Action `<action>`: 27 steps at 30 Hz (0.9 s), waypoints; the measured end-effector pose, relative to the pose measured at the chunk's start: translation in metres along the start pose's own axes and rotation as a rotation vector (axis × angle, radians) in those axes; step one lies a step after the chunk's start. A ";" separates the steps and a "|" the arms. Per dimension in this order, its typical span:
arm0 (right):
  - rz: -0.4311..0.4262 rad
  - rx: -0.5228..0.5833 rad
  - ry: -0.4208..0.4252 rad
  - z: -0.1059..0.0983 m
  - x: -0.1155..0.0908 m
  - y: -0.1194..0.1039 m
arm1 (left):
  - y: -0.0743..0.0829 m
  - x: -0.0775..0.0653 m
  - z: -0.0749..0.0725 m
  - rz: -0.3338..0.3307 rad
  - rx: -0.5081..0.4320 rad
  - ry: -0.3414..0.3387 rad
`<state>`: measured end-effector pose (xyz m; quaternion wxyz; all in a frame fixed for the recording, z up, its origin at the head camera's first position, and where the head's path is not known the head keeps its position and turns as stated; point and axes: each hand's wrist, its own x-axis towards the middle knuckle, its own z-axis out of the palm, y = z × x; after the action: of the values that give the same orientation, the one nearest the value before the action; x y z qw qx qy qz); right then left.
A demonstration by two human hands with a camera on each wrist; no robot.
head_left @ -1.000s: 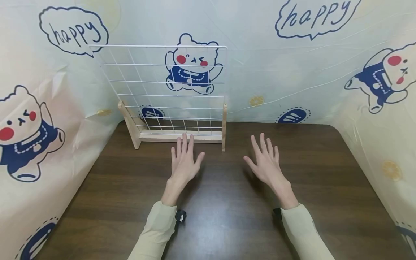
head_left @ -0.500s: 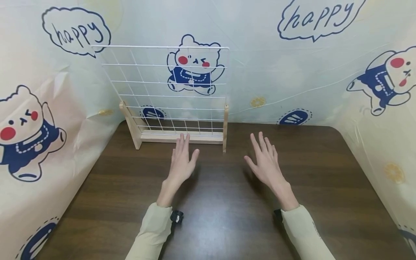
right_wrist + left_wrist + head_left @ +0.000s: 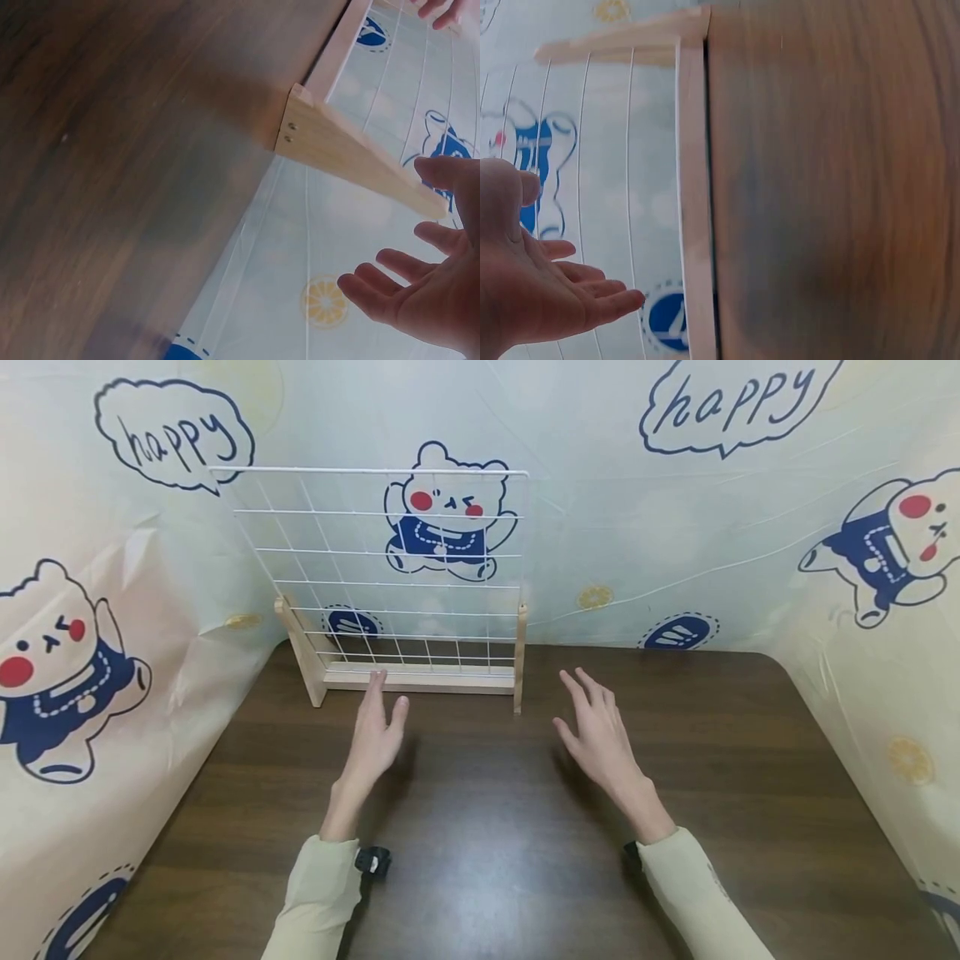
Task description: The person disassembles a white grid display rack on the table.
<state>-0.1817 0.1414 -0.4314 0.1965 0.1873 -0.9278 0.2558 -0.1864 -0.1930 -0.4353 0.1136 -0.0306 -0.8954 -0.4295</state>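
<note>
A white wire grid rack [image 3: 390,583] on a pale wooden stand [image 3: 420,682] stands at the back of the brown table, left of centre. In front of it my left hand [image 3: 375,735] hovers over the table, fingers extended and thumb apart, holding nothing. Its fingertips overlap the stand's base rail in the head view. My right hand [image 3: 600,735] is held over the table to the right of the stand, fingers spread and nothing in them. The right wrist view shows the stand's wooden side leg [image 3: 345,146] beyond the right hand [image 3: 435,285].
The dark brown wooden table [image 3: 480,827] reaches back to a pale blue curtain [image 3: 637,518] printed with bears and "happy" bubbles. The curtain also encloses the left and right sides. Both wrists carry small black devices, the left device [image 3: 372,862] being the clearer one.
My left hand has moved left and turned more edge-on. My right hand has shifted slightly left, its fingers drawn closer together. The rack has stayed in place.
</note>
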 end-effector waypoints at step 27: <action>-0.090 0.176 0.056 0.018 0.025 -0.034 | -0.077 0.052 -0.099 -0.150 -0.488 0.037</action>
<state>-0.1924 0.0987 -0.4204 0.2161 0.2380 -0.8866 0.3325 -0.2308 -0.3209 -0.4219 0.0872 0.0173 -0.7627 -0.6406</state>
